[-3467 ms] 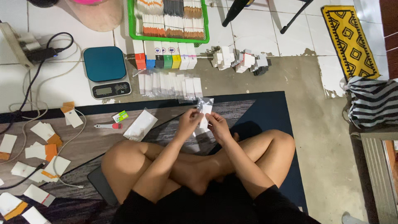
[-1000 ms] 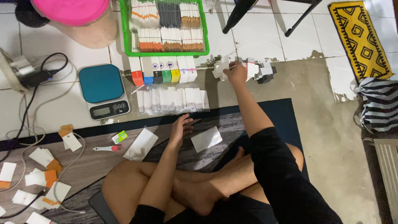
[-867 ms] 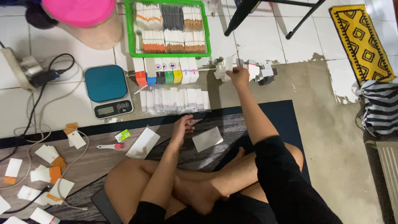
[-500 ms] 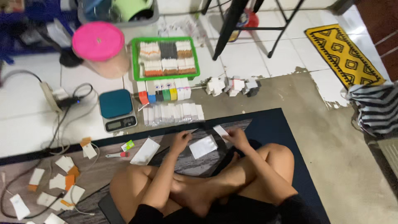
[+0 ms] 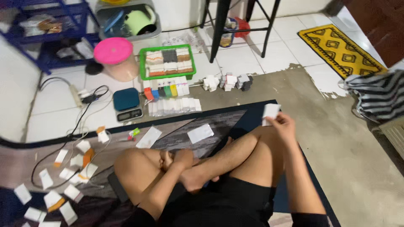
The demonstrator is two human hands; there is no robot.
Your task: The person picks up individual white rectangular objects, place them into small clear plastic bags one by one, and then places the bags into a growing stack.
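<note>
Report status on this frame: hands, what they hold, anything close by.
Right hand pinching small white packet out over the right knee. Left hand empty, resting on the crossed legs. Another white packet lies on the mat, untouched.

The person wears black shorts [image 5: 223, 201] of a plain, matt cloth, with no print or stripe that shows; the hems end high on the thighs, above the knees. Below the shorts the legs are bare, and so are the feet: no socks, no shoes. Both arms are bare up to the lower edge of the picture, so no sleeve shows. The left hand [image 5: 184, 159] and the right hand [image 5: 284, 126] wear no gloves. No watch or band shows on either wrist, and no ring can be made out on the fingers [image 5: 275, 120].
</note>
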